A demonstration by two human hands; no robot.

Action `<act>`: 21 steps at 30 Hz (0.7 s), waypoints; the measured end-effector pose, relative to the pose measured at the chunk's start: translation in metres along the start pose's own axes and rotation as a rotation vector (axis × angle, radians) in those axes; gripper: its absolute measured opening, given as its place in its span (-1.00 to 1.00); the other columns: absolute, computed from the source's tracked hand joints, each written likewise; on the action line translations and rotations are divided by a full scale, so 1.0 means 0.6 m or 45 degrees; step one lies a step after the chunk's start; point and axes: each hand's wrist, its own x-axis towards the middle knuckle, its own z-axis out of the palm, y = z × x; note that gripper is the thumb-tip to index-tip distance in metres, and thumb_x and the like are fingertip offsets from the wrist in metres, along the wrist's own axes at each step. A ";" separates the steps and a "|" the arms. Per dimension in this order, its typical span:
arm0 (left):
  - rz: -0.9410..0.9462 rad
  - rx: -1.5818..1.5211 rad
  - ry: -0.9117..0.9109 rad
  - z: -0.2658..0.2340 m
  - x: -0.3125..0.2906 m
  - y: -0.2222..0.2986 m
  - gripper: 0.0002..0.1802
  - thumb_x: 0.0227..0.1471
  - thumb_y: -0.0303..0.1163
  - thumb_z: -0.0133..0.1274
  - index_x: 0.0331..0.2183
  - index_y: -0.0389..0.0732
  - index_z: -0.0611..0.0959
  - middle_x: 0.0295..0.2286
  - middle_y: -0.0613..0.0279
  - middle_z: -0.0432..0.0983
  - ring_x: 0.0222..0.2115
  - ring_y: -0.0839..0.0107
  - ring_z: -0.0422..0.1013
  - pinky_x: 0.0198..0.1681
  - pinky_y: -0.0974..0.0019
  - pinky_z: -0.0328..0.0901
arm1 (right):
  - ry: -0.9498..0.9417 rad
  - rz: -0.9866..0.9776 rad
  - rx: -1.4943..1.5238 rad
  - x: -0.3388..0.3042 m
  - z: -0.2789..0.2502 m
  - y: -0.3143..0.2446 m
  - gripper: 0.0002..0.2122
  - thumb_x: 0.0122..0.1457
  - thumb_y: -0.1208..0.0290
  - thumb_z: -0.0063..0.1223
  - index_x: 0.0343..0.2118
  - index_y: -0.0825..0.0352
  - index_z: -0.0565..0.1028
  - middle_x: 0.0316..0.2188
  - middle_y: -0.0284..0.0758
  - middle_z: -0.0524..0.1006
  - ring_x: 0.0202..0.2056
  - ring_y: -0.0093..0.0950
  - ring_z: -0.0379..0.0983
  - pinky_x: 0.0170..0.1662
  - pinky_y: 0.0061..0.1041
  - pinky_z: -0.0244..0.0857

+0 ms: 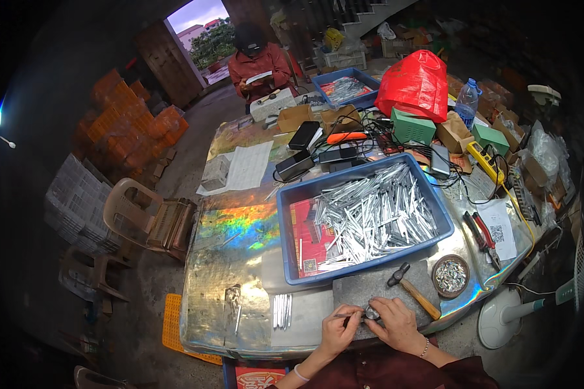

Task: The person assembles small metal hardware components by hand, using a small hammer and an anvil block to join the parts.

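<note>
Head view: left hand [336,332] pinching thin metal rod [342,316], right hand [396,322] gripping small metal piece [372,312] on grey slab [376,288] (hammer [413,290] just beside).

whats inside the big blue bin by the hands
The blue bin holds a heap of thin silvery metal strips, lying over red printed sheets on its left side. The strips hide whatever lies beneath them.
</note>
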 end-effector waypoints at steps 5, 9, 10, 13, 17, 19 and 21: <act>0.014 -0.003 -0.003 0.000 0.001 -0.001 -0.88 0.05 -0.49 0.03 -0.36 -0.33 0.61 -0.45 0.08 0.53 -0.46 0.33 0.48 -0.40 0.38 0.32 | 0.013 -0.003 -0.004 0.000 0.000 0.001 -0.60 -0.08 0.31 0.21 -0.15 0.31 0.44 -0.18 -0.35 0.47 -0.32 -0.40 0.41 -0.40 -0.46 0.37; 0.008 0.006 -0.004 0.001 0.002 0.001 -0.88 0.05 -0.49 0.02 -0.37 -0.33 0.61 -0.46 0.08 0.52 -0.47 0.33 0.47 -0.42 0.38 0.32 | 0.017 -0.006 -0.005 0.000 0.001 0.002 -0.61 -0.08 0.31 0.21 -0.15 0.31 0.44 -0.18 -0.35 0.47 -0.32 -0.40 0.41 -0.40 -0.46 0.37; 0.009 0.007 -0.003 0.000 0.002 0.001 -0.88 0.05 -0.49 0.02 -0.37 -0.33 0.61 -0.46 0.08 0.52 -0.47 0.33 0.47 -0.42 0.38 0.32 | 0.017 -0.007 -0.004 0.000 0.001 0.002 -0.61 -0.08 0.31 0.21 -0.15 0.31 0.44 -0.18 -0.35 0.47 -0.32 -0.40 0.41 -0.40 -0.46 0.37; 0.013 0.005 0.002 0.000 0.001 0.000 -0.88 0.05 -0.49 0.03 -0.37 -0.33 0.61 -0.46 0.07 0.53 -0.47 0.32 0.48 -0.41 0.37 0.32 | 0.011 -0.008 0.004 0.000 0.000 0.000 -0.60 -0.08 0.31 0.21 -0.15 0.31 0.44 -0.18 -0.34 0.47 -0.32 -0.40 0.41 -0.40 -0.45 0.37; 0.063 0.019 0.005 0.001 0.001 -0.004 -0.88 0.05 -0.49 0.03 -0.37 -0.33 0.61 -0.45 0.07 0.53 -0.47 0.31 0.48 -0.41 0.37 0.33 | 0.009 -0.009 0.013 0.000 0.000 0.000 -0.60 -0.08 0.31 0.21 -0.15 0.32 0.43 -0.18 -0.33 0.47 -0.32 -0.38 0.40 -0.38 -0.44 0.37; 0.068 0.016 0.005 0.001 0.001 -0.004 -0.88 0.05 -0.49 0.03 -0.37 -0.33 0.61 -0.45 0.07 0.53 -0.46 0.31 0.48 -0.41 0.37 0.33 | 0.010 -0.007 0.014 -0.001 0.000 0.001 -0.60 -0.08 0.32 0.21 -0.15 0.32 0.43 -0.18 -0.33 0.47 -0.32 -0.37 0.40 -0.38 -0.44 0.37; 0.036 0.014 0.001 0.001 0.001 -0.002 -0.88 0.05 -0.49 0.03 -0.37 -0.33 0.61 -0.46 0.07 0.53 -0.46 0.32 0.48 -0.41 0.37 0.33 | 0.011 -0.009 0.016 -0.002 0.001 0.001 -0.60 -0.08 0.31 0.21 -0.15 0.32 0.43 -0.18 -0.34 0.47 -0.32 -0.38 0.40 -0.38 -0.44 0.37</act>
